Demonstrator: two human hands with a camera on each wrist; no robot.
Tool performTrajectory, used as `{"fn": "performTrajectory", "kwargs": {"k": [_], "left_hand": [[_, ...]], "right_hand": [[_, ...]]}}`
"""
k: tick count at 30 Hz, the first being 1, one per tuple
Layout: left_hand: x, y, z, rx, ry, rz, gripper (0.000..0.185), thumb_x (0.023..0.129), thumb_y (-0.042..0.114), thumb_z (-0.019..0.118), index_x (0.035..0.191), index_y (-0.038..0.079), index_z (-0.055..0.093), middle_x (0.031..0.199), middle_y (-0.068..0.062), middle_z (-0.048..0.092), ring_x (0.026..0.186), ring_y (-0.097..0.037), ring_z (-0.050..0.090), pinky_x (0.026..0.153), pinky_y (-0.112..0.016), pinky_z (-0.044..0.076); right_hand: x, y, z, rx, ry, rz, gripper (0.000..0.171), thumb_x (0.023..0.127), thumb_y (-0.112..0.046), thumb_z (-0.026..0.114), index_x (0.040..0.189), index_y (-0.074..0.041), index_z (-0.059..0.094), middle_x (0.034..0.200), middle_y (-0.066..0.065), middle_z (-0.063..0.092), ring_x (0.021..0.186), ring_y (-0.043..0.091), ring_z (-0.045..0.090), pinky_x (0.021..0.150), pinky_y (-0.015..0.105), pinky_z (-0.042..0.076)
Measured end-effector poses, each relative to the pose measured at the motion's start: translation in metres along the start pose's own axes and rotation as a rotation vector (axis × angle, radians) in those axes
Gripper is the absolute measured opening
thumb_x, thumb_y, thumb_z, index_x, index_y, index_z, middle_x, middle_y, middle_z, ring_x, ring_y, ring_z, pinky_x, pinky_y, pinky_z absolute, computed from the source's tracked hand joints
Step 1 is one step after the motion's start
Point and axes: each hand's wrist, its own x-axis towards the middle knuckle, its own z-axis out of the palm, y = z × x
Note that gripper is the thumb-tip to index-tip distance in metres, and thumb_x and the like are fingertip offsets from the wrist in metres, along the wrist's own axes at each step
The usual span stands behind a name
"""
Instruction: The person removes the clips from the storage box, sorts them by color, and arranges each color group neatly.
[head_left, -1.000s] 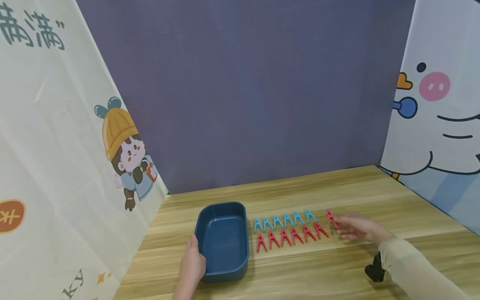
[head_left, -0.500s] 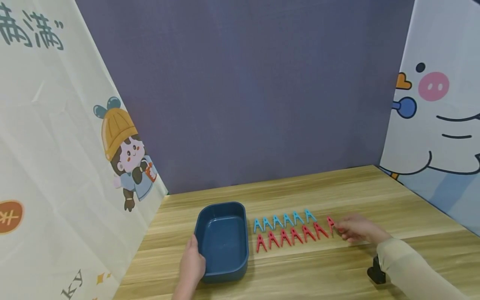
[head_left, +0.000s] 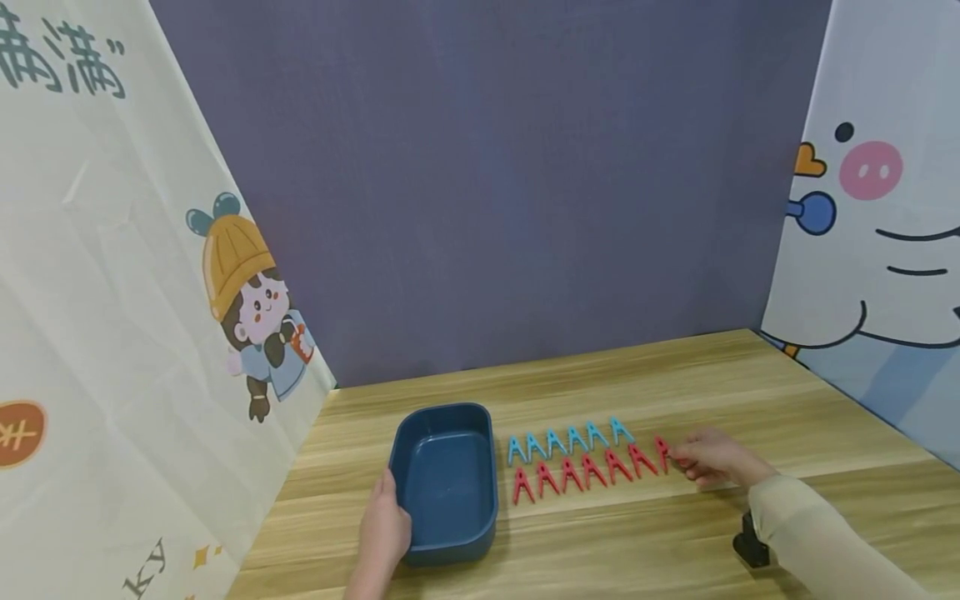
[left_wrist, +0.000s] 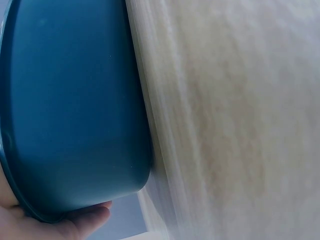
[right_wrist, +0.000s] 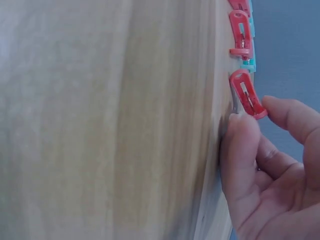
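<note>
My left hand point(head_left: 386, 521) grips the near left side of a dark blue plastic bin point(head_left: 489, 508), its thumb at the rim. In the left wrist view the bin's outer wall point(left_wrist: 75, 110) fills the left, with fingers curled under one end. At the right end of a row of red clothespins point(head_left: 591, 472), my right hand point(head_left: 712, 458) pinches one more red clothespin point(right_wrist: 247, 95) between thumb and forefinger. It stands close beside its neighbour, low at the tabletop. Behind runs a row of light blue clothespins point(head_left: 575, 439).
The wood-grain table point(head_left: 600, 550) carries everything. A grey-purple cloth wall point(head_left: 487, 183) closes the back. Printed cloth panels stand at left point(head_left: 112, 292) and right point(head_left: 892, 275). A black device point(head_left: 750, 542) sits at my right wrist.
My right hand has brought the red clothespin slightly down and nearer to me, in line with the red row's end. My left hand and the bin have not moved.
</note>
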Motion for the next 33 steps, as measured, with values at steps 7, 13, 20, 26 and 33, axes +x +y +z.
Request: {"fn": "performTrajectory", "kwargs": {"k": [7,13,20,26,33], "left_hand": [[-0.0009,0.0005,-0.0037,0.009,0.019,0.001,0.053,0.078,-0.013,0.041,0.129,-0.022,0.031,0.131,-0.037,0.034,0.119,-0.047,0.038,0.097,-0.053,0.034],[-0.0005,0.0022,-0.0031,0.006,0.016,-0.003,0.053,0.078,-0.013,0.041,0.129,-0.022,0.031,0.131,-0.037,0.034,0.119,-0.047,0.038,0.098,-0.053,0.034],[0.0001,0.0037,-0.0029,0.006,0.000,-0.016,0.052,0.080,-0.013,0.039,0.130,-0.022,0.030,0.133,-0.037,0.032,0.121,-0.047,0.035,0.098,-0.054,0.032],[-0.0007,0.0038,-0.0025,0.009,-0.005,-0.025,0.053,0.080,-0.012,0.039,0.131,-0.021,0.030,0.134,-0.036,0.032,0.121,-0.047,0.036,0.098,-0.054,0.033],[-0.0009,0.0039,-0.0007,-0.003,-0.007,-0.035,0.052,0.081,-0.011,0.039,0.131,-0.020,0.030,0.135,-0.035,0.032,0.122,-0.046,0.035,0.099,-0.053,0.032]], "right_hand": [[0.0005,-0.0036,0.0026,-0.010,0.002,0.005,0.017,0.088,-0.014,0.056,0.078,-0.001,0.054,0.067,0.005,0.051,0.052,0.009,0.050,0.046,0.021,0.049],[0.0010,-0.0028,0.0025,-0.007,0.023,0.026,0.018,0.088,-0.015,0.057,0.079,0.000,0.054,0.068,0.005,0.052,0.052,0.010,0.050,0.046,0.022,0.050],[0.0024,0.0008,0.0022,-0.005,0.045,0.040,0.018,0.088,-0.015,0.057,0.076,-0.001,0.054,0.067,0.005,0.052,0.051,0.009,0.050,0.046,0.022,0.050],[0.0013,0.0017,0.0015,0.019,0.043,0.038,0.017,0.089,-0.014,0.056,0.079,0.001,0.055,0.070,0.005,0.052,0.052,0.009,0.051,0.048,0.023,0.051],[0.0001,0.0005,0.0009,0.031,0.035,0.030,0.018,0.089,-0.013,0.056,0.081,0.003,0.057,0.069,0.006,0.052,0.051,0.009,0.051,0.048,0.024,0.052]]}}
